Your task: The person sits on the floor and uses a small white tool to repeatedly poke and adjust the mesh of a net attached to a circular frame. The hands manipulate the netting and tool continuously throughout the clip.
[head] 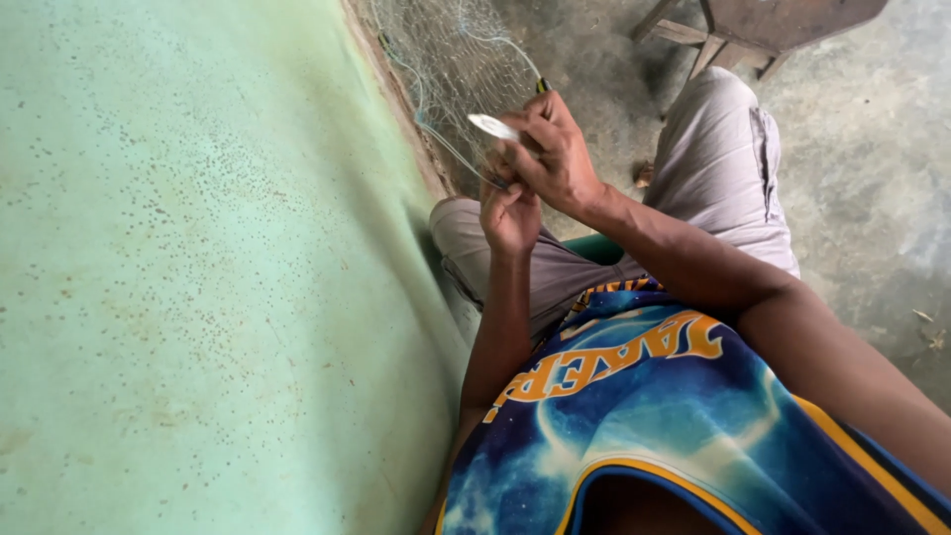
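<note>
The person's left hand [510, 216] is closed in a loose fist, forearm raised from the lap. The right hand [555, 149] sits just above it, fingers curled and pinched, its arm bent at the elbow.

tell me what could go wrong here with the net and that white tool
1. The fine net hangs loose around both hands, so fingers could snag in the mesh.
2. The right hand pinches the white netting needle near its end; it might slip.
3. The left hand holds the line taut; it could cut in.
</note>
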